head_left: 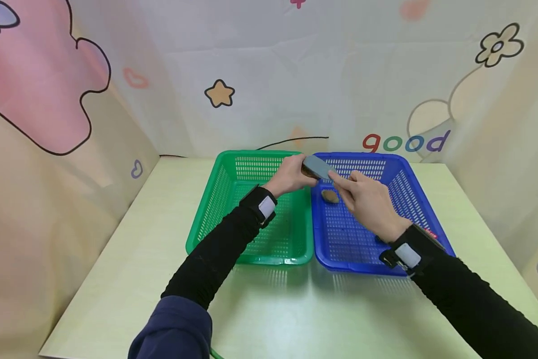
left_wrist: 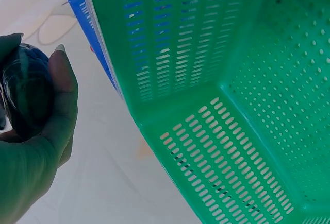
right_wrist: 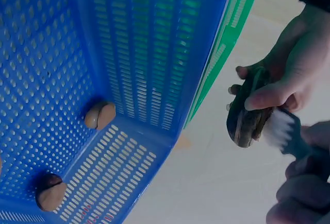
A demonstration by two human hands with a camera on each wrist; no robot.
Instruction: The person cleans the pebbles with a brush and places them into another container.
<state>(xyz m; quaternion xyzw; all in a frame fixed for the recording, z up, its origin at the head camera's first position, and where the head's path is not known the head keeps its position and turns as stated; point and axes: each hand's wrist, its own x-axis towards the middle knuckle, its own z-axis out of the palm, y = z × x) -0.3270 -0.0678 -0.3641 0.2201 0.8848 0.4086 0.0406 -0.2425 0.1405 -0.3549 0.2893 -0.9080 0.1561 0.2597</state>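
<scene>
My left hand (head_left: pixel 291 174) holds a dark, shiny clam shell (right_wrist: pixel 245 121) above the place where the two baskets meet. Its thumb lies across the shell in the right wrist view. In the left wrist view the shell (left_wrist: pixel 28 90) sits between thumb and fingers. My right hand (head_left: pixel 370 204) grips a grey-blue brush (head_left: pixel 318 167), index finger stretched along its back. The white bristles (right_wrist: pixel 278 128) touch or nearly touch the shell's edge and look blurred. Below the hands, a brown clam (head_left: pixel 330 196) lies in the blue basket (head_left: pixel 386 158).
A green basket (head_left: pixel 201 212) stands left of the blue one, their rims side by side on the pale table (head_left: pixel 130 269). Another brown clam (right_wrist: pixel 50 195) lies in the blue basket in the right wrist view. A printed curtain (head_left: pixel 269 99) hangs behind.
</scene>
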